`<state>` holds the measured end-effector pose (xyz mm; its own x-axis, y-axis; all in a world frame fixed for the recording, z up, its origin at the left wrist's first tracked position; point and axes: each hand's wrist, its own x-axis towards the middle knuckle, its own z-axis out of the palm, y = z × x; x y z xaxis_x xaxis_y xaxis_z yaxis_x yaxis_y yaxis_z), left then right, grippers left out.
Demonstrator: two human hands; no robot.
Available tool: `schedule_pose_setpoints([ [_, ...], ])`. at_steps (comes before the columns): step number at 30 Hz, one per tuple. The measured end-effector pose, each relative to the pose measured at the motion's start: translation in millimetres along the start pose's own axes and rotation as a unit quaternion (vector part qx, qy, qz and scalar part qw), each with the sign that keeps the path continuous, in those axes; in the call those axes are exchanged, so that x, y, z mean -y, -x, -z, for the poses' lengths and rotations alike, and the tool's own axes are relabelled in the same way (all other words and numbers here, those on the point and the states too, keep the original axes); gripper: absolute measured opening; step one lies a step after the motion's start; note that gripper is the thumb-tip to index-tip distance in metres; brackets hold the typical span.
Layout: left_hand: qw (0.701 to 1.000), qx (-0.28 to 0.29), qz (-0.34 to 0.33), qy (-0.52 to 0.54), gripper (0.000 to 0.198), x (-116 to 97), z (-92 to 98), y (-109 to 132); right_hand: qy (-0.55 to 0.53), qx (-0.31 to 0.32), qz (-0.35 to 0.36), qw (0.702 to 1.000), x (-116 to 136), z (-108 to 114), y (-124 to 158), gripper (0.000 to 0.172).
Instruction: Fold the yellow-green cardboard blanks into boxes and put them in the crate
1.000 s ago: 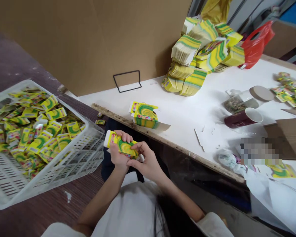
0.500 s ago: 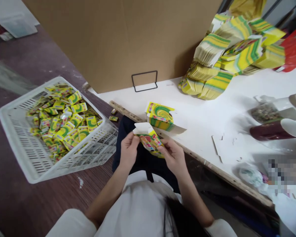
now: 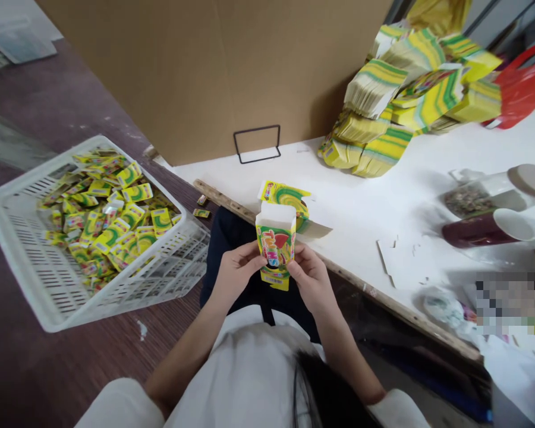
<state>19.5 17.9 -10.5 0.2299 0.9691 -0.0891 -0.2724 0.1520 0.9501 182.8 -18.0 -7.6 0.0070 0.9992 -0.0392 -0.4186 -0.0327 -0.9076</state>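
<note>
Over my lap at the table's front edge, I hold a small yellow and green printed carton (image 3: 277, 241) between both hands. Its white top flap stands up, and a yellow flap hangs out at the bottom. My left hand (image 3: 238, 267) pinches the carton's lower left side with thumb and fingers. On the opposite side my right hand (image 3: 310, 273) grips its lower right edge. Just behind it, partly hidden, more yellow and green cartons (image 3: 289, 195) lie on the white table (image 3: 356, 214).
A white plastic basket (image 3: 15, 238) full of small yellow and green boxes (image 3: 116, 229) stands at left. Bundles of flat cartons (image 3: 374, 89) are piled at the back right. A large cardboard box (image 3: 205, 71), a black wire stand (image 3: 257, 144), a maroon mug (image 3: 477, 230) and a jar (image 3: 494, 193) are nearby.
The carton has turned from tilted to upright, with its printed front now facing me. Both hands have shifted to its lower sides. The whole view has moved slightly.
</note>
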Motion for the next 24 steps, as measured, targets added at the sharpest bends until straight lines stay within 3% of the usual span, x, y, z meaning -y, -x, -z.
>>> schedule_pose_setpoints([
  [4, 0.999, -0.034, -0.001, -0.005, 0.031, 0.0, -2.6, 0.6, -0.049, -0.005, -0.021, 0.999, -4.3, -1.7, 2.7, 0.019],
  [9, 0.998, -0.056, 0.006, -0.010, 0.033, 5.3, -1.4, 1.1, -0.081, 0.006, -0.058, 0.995, -9.5, -7.6, 9.8, 0.037],
  [15, 0.998, -0.058, 0.015, 0.001, 0.030, 7.3, -0.1, 1.1, -0.030, 0.060, -0.074, 0.995, -16.3, -5.2, 15.6, 0.050],
  [24, 0.995, -0.084, 0.036, 0.034, 0.028, 11.9, -10.3, 3.5, 0.054, -0.080, -0.047, 0.994, -9.0, 0.5, 8.3, 0.026],
])
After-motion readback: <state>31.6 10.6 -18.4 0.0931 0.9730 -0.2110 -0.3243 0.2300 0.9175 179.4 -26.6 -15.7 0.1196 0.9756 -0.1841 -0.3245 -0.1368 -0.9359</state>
